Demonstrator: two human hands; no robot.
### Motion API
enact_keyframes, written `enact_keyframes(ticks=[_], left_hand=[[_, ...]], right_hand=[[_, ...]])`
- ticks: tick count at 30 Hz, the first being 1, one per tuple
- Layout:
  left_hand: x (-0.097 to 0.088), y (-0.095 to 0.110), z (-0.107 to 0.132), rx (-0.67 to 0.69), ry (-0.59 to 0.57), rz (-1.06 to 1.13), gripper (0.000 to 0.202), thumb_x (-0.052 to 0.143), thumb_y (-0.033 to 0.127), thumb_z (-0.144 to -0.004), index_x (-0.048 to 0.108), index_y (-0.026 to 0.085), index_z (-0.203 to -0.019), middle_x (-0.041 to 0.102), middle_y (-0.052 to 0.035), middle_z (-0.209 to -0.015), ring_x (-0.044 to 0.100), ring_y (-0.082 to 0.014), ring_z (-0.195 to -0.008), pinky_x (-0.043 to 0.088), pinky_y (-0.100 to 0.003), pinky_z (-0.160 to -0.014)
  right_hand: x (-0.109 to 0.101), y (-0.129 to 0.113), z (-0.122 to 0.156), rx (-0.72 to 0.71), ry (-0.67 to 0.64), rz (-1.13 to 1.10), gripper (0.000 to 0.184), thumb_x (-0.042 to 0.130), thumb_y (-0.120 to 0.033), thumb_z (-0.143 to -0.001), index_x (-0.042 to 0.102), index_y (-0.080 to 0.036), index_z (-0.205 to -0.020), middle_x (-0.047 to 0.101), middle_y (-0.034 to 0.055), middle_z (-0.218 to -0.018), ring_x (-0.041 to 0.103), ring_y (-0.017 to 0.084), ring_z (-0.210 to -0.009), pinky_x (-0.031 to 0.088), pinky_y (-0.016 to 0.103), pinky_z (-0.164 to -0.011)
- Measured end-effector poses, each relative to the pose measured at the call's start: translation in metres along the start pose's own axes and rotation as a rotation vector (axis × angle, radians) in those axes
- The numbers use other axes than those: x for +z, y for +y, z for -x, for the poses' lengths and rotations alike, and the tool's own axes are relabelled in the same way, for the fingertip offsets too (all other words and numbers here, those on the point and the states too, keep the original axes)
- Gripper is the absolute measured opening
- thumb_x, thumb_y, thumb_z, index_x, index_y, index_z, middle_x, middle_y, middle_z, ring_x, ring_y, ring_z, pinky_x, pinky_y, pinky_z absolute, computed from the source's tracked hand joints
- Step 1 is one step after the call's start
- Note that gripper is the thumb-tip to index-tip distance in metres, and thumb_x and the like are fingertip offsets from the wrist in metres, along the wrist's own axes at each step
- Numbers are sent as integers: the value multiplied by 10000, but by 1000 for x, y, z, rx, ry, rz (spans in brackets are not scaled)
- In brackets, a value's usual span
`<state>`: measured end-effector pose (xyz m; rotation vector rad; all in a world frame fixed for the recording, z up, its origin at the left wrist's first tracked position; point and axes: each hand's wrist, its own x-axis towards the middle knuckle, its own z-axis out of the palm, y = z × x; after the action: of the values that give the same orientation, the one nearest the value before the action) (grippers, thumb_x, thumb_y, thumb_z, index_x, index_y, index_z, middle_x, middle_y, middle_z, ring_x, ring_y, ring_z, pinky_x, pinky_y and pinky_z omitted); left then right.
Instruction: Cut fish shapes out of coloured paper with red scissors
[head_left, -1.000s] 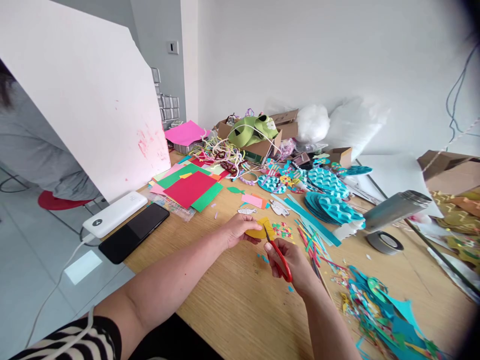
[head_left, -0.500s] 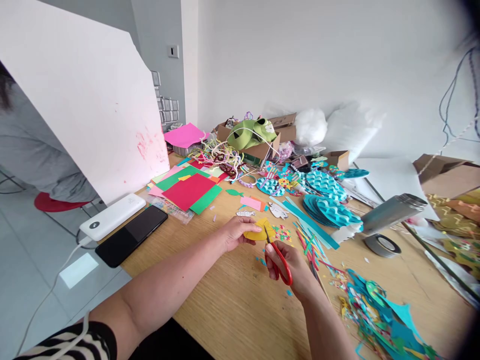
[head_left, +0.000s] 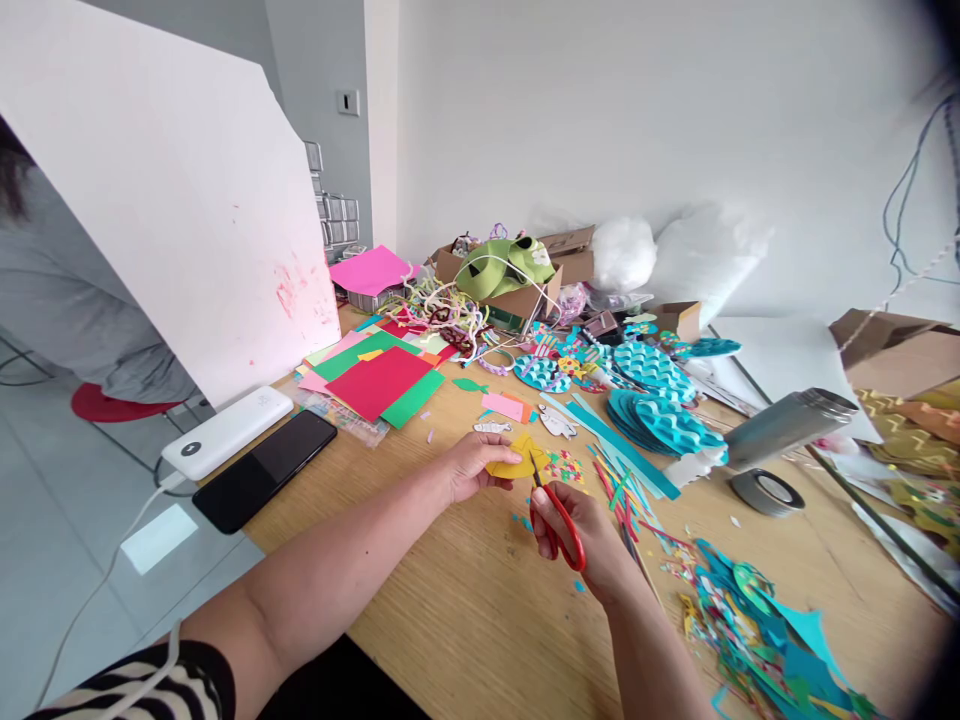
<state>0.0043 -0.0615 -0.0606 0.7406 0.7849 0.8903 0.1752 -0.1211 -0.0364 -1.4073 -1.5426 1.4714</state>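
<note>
The left hand (head_left: pixel 474 468) pinched yellow paper (head_left: pixel 523 468) between its fingers (head_left: pixel 513 457); the right hand (head_left: pixel 596 538) gripped red scissors (head_left: pixel 566 519) at the paper's right side.

Your left forearm (head_left: pixel 360 545) slants in from the lower left, and your left hand (head_left: pixel 474 466) pinches firmly, its thumb (head_left: pixel 507 454) laid forward on top and the fingers (head_left: pixel 499 484) curled beneath. Your right forearm (head_left: pixel 649 640) rises steeply from the bottom right, leaning leftward; your right hand (head_left: pixel 581 530) is curled in a grip. Your hands sit near each other, not touching.
</note>
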Motion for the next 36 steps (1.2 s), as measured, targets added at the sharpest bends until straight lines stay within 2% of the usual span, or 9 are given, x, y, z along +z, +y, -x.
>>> enact_keyframes(ticks=[16, 24, 36], left_hand=[[1, 4, 3, -9, -38, -127, 396, 806, 336, -435, 654, 114, -725, 641, -37, -727, 562, -129, -639, 428, -246, -543], [0, 5, 3, 3, -60, -182, 383, 802, 339, -451, 649, 101, -709, 637, -46, -691, 562, -123, -599, 428, -249, -537], [-1, 2, 3, 7, -64, -164, 383, 814, 350, -466, 631, 110, -702, 640, -47, -705, 570, -126, -617, 430, -246, -541]], right_hand=[[0, -1, 0, -2, -47, -10, 500, 669, -653, -725, 474, -197, -654, 553, -38, -485, 495, 94, -383, 297, 207, -407], [-1, -2, 1, -8, -59, 2, 495, 685, -651, -709, 479, -203, -669, 555, -38, -486, 506, 104, -393, 311, 215, -411], [0, -3, 0, -24, -46, 33, 488, 675, -651, -716, 494, -200, -674, 566, -28, -472, 509, 114, -403, 315, 224, -418]])
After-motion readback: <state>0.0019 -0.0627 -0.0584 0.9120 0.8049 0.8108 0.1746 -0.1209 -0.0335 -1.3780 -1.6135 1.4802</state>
